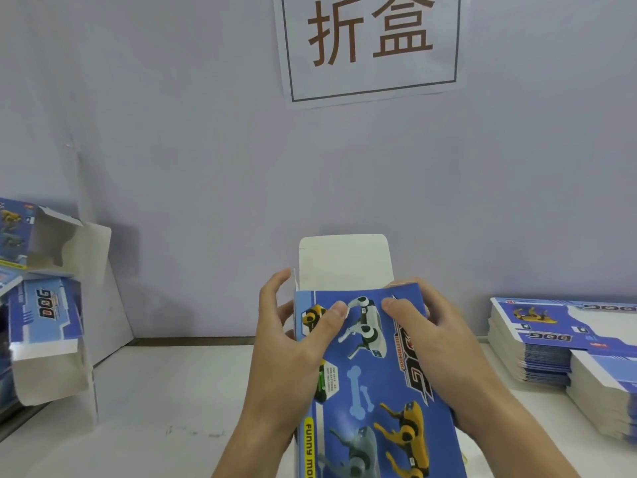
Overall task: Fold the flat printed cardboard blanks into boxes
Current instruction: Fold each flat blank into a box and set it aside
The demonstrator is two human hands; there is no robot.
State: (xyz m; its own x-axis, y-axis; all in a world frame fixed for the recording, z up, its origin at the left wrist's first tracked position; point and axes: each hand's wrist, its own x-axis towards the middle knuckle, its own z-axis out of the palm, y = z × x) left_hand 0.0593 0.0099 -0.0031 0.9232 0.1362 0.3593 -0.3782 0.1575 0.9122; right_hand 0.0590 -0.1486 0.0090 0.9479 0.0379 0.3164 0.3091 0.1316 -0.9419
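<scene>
Both hands are on the blue dog-print box [372, 381], held above the bench [155, 408]. Left hand [293, 343] grips its left edge, thumb on the print; right hand [437, 343] grips the right side, fingers curled around it. White flap [344, 260] sticks up at the box's far end. Flat blanks [551, 343] are stacked right of the box, folded boxes [44, 305] off to its left.
</scene>
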